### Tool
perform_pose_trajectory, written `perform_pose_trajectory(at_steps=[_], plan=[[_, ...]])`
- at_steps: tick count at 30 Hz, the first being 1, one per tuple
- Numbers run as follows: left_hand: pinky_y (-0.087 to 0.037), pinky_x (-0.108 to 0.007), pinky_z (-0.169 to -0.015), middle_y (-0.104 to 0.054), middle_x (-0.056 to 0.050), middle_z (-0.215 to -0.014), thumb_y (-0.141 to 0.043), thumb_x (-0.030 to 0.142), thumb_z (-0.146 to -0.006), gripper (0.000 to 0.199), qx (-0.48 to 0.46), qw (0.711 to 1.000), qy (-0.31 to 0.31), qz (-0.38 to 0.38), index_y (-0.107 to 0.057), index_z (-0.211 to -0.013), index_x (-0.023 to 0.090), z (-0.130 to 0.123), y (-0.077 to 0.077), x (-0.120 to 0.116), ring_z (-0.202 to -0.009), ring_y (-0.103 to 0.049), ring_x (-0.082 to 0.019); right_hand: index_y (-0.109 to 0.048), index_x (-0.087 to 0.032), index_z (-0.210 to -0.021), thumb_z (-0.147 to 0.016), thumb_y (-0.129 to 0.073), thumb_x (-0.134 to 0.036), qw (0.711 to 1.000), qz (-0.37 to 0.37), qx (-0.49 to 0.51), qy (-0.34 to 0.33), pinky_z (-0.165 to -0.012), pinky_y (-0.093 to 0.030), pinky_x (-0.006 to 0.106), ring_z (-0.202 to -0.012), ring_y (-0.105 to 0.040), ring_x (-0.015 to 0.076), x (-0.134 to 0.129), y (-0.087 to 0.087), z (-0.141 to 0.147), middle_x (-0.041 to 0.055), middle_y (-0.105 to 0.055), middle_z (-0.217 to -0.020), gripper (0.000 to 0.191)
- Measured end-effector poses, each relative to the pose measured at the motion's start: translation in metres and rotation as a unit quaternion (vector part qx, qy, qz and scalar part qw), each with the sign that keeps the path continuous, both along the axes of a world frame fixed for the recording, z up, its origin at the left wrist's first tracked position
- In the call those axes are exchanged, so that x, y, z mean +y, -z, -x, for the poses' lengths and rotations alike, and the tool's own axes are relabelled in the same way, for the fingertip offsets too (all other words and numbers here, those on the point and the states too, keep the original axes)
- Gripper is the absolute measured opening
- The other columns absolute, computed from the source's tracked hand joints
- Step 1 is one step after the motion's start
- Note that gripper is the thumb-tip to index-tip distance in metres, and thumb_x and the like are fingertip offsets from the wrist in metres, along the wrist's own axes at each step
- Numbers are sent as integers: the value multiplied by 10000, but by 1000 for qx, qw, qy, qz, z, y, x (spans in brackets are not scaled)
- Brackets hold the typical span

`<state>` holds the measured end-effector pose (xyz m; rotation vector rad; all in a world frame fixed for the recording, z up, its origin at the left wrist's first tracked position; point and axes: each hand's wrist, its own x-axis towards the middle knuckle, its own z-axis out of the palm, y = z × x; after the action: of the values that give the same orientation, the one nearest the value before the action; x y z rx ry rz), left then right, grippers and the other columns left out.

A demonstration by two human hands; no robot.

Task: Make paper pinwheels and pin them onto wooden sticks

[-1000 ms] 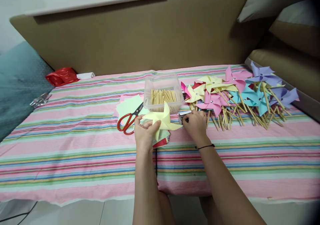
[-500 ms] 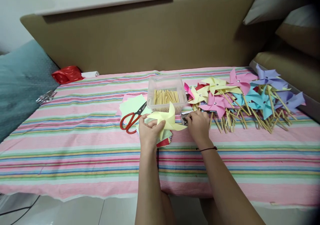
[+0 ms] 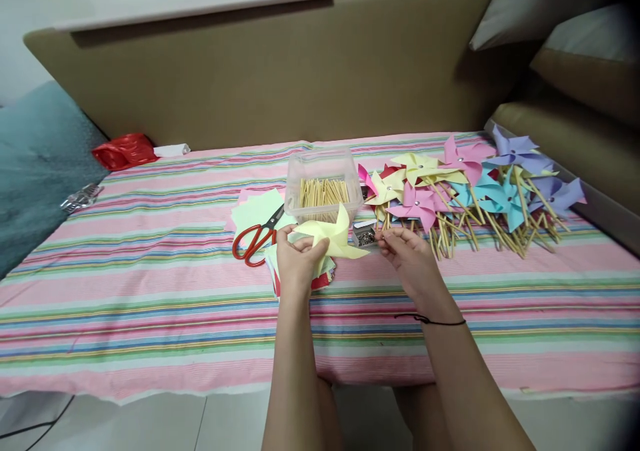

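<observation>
Head view. A pale-yellow folded-paper pinwheel is held in the left hand, clamped along its left side between thumb and fingers, clear of any stick. It is held in front of a clear plastic rectangular tub, in which slender tan sticks are stored.

Right hand: thumb and forefinger appear pressed together at their tips. Whether a small fastener is pinched there cannot be told at this scale. The fingertips are placed at the right edge of a small grey open box, in which tiny metallic pieces are seen.

Key relation: the pinwheel is positioned to the left of the right fingertips, with the grey box set between and slightly behind. No single long axis is presented by the four-bladed form; its lower right blade is pointed toward the right hand. The box is lain nearer to the right hand than to the left.

Surroundings: red-handled scissors are laid left of the tub, partly over pale-green paper sheets. Multicoloured paper pinwheels on tan sticks are heaped to the right. All is supported on a striped cloth.
</observation>
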<state>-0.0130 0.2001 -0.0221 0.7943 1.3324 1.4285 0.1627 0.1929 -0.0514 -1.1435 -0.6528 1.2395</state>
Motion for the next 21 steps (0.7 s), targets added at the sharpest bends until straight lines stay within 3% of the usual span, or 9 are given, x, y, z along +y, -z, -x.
perform_pose_trajectory(at_steps=[8, 13, 17, 21], plan=[[-474, -248, -474, -641, 41, -621, -780, 238, -525, 655, 20, 1000, 23, 2, -348, -1017, 221, -9, 5, -2, -475, -596, -152, -616, -200, -756, -644, -808, -349, 998, -37, 24, 43, -487, -396, 162, -513, -492, 51, -2, -4, -3, -52, -605, -576, 267], [-436, -201, -466, -631, 60, -609, -749, 218, -554, 596, 31, 999, 15, -12, -345, -993, 226, -24, 8, -3, -459, -568, -115, -725, -184, -769, -658, -792, -292, 993, -78, -23, 81, -498, -455, 205, -578, -610, 98, -6, -13, -7, 9, -686, -645, 168], [-436, -183, -503, -619, 77, -575, -728, 194, -566, 564, 30, 999, 0, -45, -331, -966, 226, -32, 9, -2, -467, -566, -96, -739, -216, -781, -680, -780, -236, 986, -151, -67, 24, -519, -503, 234, -626, -673, 138, -11, -22, -4, 17, -725, -694, 111], [-437, -176, -507, -621, 84, -562, -729, 181, -583, 558, 37, 997, 13, -71, -321, -960, 228, -36, 8, -3, -446, -552, -82, -747, -234, -741, -707, -756, -208, 969, -203, -133, -47, -570, -535, 258, -654, -667, 141, -14, -21, 6, 7, -727, -723, 43]])
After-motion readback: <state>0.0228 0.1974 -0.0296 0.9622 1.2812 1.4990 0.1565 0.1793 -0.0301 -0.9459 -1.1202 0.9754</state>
